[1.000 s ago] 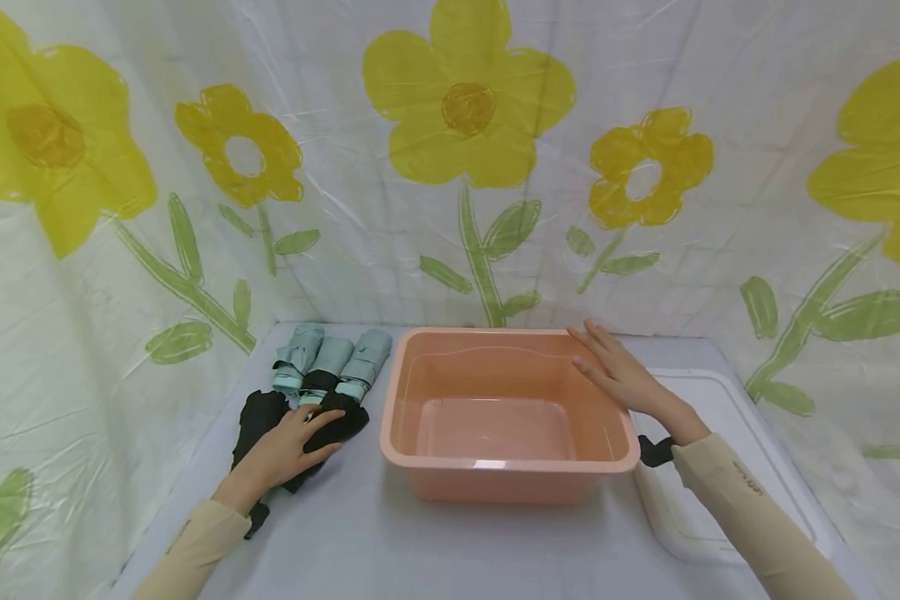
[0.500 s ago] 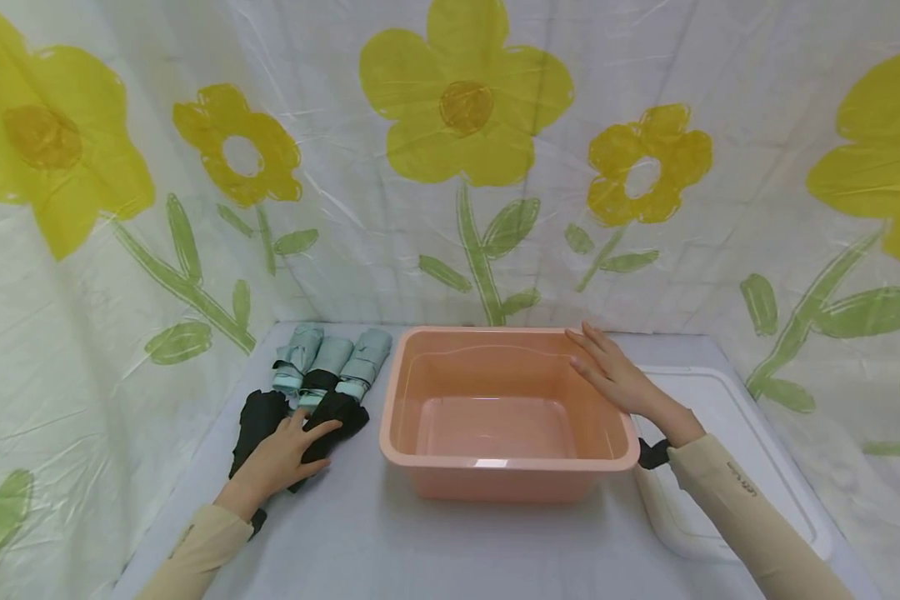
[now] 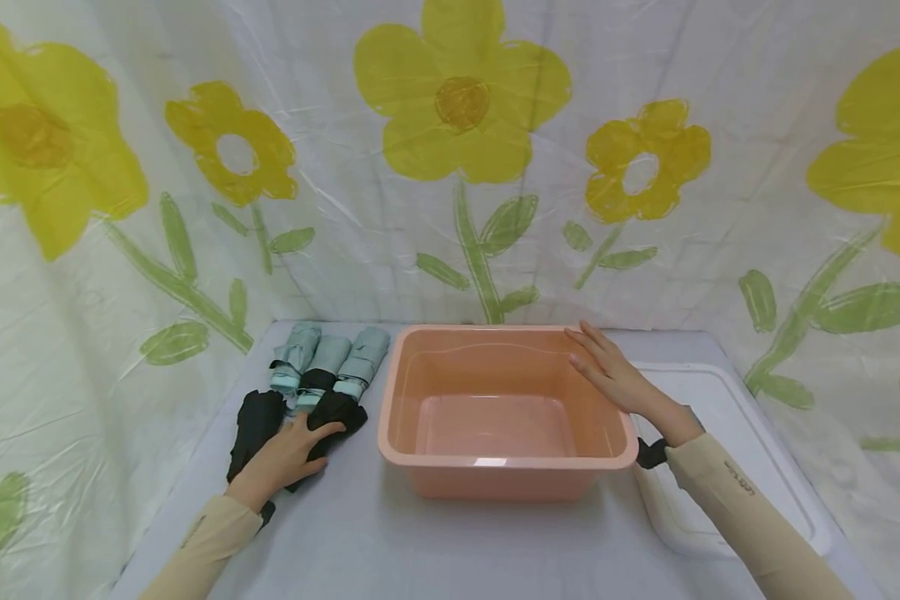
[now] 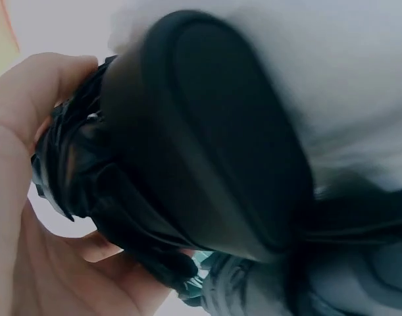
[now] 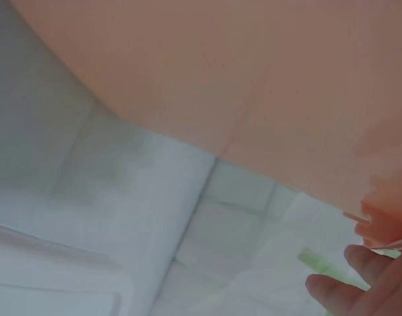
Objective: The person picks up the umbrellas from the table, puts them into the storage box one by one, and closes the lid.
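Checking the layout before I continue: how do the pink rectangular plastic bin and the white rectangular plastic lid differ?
The pink bin is deep and open-topped; the white lid is shallow. The right hand rests on the bin's rim; the right forearm crosses above the lid. Both have rounded corners.

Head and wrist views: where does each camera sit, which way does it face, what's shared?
Head: on the head, looking forward and down at the tub; sleeves, left hand and right hand show.
Left wrist: on that wrist, looking towards the black bundle; left hand shows.
Right wrist: on that wrist, looking along the tub's side; right hand's fingers show.
Head and right wrist share the tub.
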The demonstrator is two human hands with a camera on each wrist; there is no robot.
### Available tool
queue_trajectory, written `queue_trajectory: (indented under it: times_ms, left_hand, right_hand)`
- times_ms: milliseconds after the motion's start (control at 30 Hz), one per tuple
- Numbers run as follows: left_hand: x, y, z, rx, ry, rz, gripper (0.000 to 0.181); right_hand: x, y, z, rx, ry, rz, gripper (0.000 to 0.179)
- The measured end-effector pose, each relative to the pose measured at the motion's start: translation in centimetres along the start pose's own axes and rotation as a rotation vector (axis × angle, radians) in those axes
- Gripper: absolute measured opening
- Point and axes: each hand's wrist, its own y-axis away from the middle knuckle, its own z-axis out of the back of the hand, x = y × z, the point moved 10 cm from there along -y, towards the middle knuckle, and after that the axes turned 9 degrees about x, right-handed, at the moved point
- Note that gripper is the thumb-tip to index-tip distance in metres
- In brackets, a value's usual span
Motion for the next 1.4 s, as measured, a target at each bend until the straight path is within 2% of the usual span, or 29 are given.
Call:
queue_trajectory:
  times_ms: [100, 267, 367, 567, 700, 1033, 1267, 1400]
  left_hand:
    - [0.0, -0.2, 0.1, -0.006, -0.012, 0.012, 0.049]
    - [-0.1, -0.5, 0.5, -0.062, -0.084, 0.029, 0.049]
    - [0.1, -0.7, 0.4, -0.047, -0.090, 0.057, 0.049]
    - [0.5, -0.8, 0.0, 0.062, 0.018, 0.117, 0.048]
    - [0.6, -0.7, 0.1, 0.094, 0.083, 0.132, 0.047]
    - [0.7, -0.8, 1.8, 0.045, 0.198, 0.136, 0.048]
    - [0.3, -0.9, 3.0, -0.036, 0.299, 0.076, 0.047]
    - [0.2, -1.1, 3.6, -0.051, 0.346, 0.069, 0.047]
  right_hand:
    - [0.0, -0.1, 0.0, 0.003, 0.006, -0.002, 0.055]
    - [0.1, -0.1, 0.2, 0.001, 0.014, -0.002, 0.055]
    - [0.1, -0.2, 0.2, 0.000, 0.013, -0.001, 0.055]
    - [0.2, -0.3, -0.1, 0.005, -0.008, 0.011, 0.055]
    - [0.1, -0.4, -0.3, 0.005, -0.003, 0.010, 0.055]
    - [0.0, -0.1, -0.2, -0.006, -0.008, 0.007, 0.055]
    - [-0.1, 0.0, 0.0, -0.011, -0.007, -0.003, 0.056]
    - [-0.3, -0.1, 0.0, -0.012, -0.009, -0.006, 0.056]
